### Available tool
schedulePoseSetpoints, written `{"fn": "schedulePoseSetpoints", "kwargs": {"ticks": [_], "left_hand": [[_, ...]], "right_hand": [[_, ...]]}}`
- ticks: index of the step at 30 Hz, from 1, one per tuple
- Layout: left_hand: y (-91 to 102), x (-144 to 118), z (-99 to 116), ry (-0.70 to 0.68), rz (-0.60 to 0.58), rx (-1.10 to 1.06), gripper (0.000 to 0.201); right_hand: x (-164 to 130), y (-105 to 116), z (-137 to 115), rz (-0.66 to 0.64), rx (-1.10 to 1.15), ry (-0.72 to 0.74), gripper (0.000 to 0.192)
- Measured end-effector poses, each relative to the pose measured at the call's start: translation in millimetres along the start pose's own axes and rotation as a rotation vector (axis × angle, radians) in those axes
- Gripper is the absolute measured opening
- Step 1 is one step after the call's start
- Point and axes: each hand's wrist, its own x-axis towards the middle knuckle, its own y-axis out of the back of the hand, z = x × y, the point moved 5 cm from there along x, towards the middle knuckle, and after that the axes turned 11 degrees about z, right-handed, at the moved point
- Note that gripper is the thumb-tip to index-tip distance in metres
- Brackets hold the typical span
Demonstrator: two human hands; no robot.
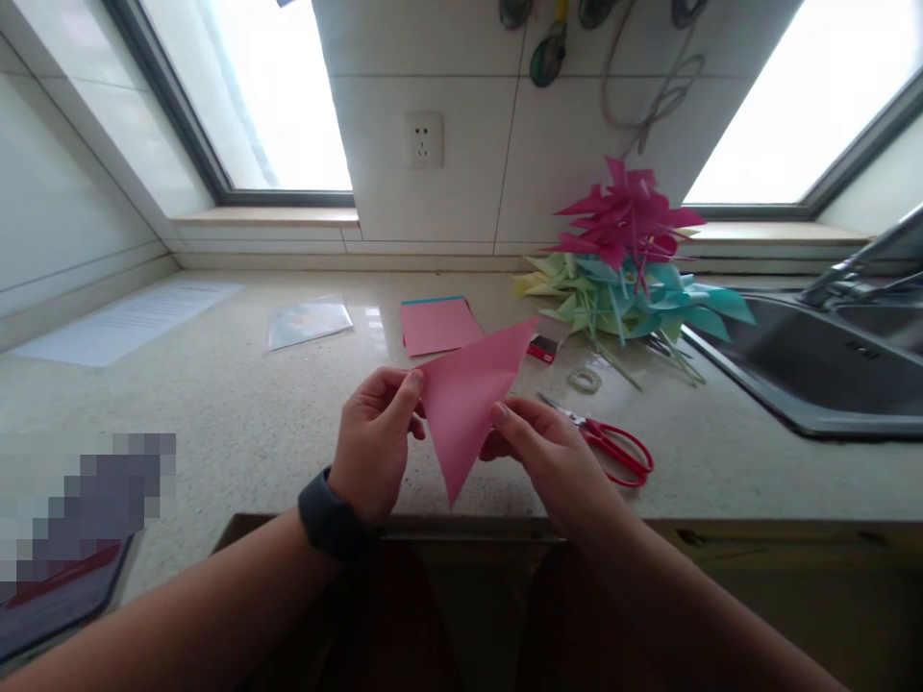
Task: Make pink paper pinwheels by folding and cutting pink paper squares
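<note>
Above the counter (237, 413), head view | left hand (376, 432) and right hand (544, 447) are pinching the pink paper (465, 399) by its opposite side edges, thumbs on top, probably keeping it taut | red-handled scissors (592, 431) are lying beside the right hand, seemingly for easy reach

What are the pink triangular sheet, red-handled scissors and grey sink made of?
Pink triangular sheet: likely paper, matte; thin, with crisp edges.
Red-handled scissors: blades probably metal, greyish sheen; handles look like smooth plastic, glossy red.
Grey sink: probably stainless steel, satin; soft metallic reflections.
</note>
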Motion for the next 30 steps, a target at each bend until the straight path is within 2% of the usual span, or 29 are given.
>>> {"fn": "schedulePoseSetpoints", "kwargs": {"ticks": [2,7,13,21,30], "left_hand": [[-0.6,-2.8,1.0,-0.022,-0.001,0.002,0.025],[-0.3,-10.3,3.9,-0.061,-0.008,-0.005,0.023],[0.5,-20.6,5.9,-0.066,-0.036,-0.030,0.021],[5.7,-25.2,8.3,-0.048,-0.037,-0.045,0.023],[8.3,-26.5,9.7,-0.036,-0.037,-0.054,0.022]], "right_hand": [[-3.1,0.8,2.0,0.020,0.031,0.009,0.039],[-20.3,-7.6,11.4,-0.058,0.034,-0.058,0.041],[-34.0,-4.8,22.7,0.087,0.101,-0.039,0.035],[-56.9,-11.8,34.8,0.073,0.099,-0.089,0.036],[-65.2,-11.4,45.9,0.159,0.030,-0.072,0.039]]}}
